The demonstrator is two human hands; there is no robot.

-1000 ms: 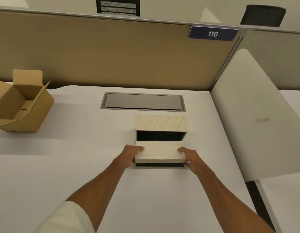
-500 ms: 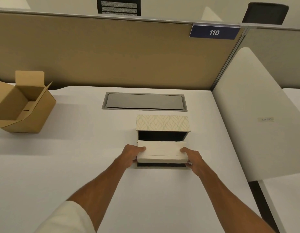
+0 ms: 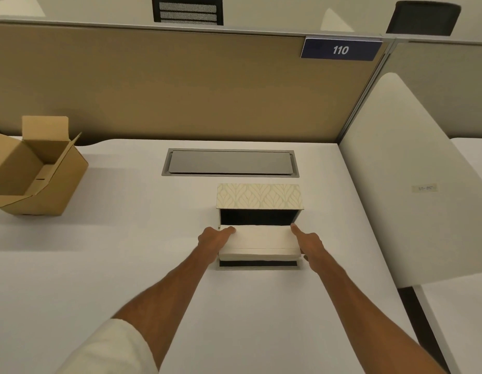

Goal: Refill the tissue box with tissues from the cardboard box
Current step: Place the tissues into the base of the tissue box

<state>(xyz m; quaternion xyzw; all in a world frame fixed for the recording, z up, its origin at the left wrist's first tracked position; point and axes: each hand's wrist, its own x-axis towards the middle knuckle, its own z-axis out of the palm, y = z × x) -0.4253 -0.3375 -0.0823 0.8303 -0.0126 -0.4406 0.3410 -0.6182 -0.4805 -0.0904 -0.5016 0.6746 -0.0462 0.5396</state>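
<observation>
A cream tissue box (image 3: 259, 196) with a leaf pattern stands on the white desk (image 3: 126, 252), its dark inside facing me and its flap lying flat toward me. A white stack of tissues (image 3: 261, 242) rests over the flap, its far edge at the box's opening. My left hand (image 3: 214, 240) presses the stack's left end and my right hand (image 3: 308, 241) presses its right end, so the stack is held between them. The open cardboard box (image 3: 32, 168) sits at the desk's far left and looks empty.
A grey cable hatch (image 3: 230, 162) is set into the desk behind the tissue box. A tan partition (image 3: 180, 87) with a "110" sign (image 3: 341, 49) closes the back. A white side panel (image 3: 407, 184) bounds the desk on the right.
Both hands have pushed the tissue stack a little farther toward the box's opening. The fingers now point forward along the stack's ends.
</observation>
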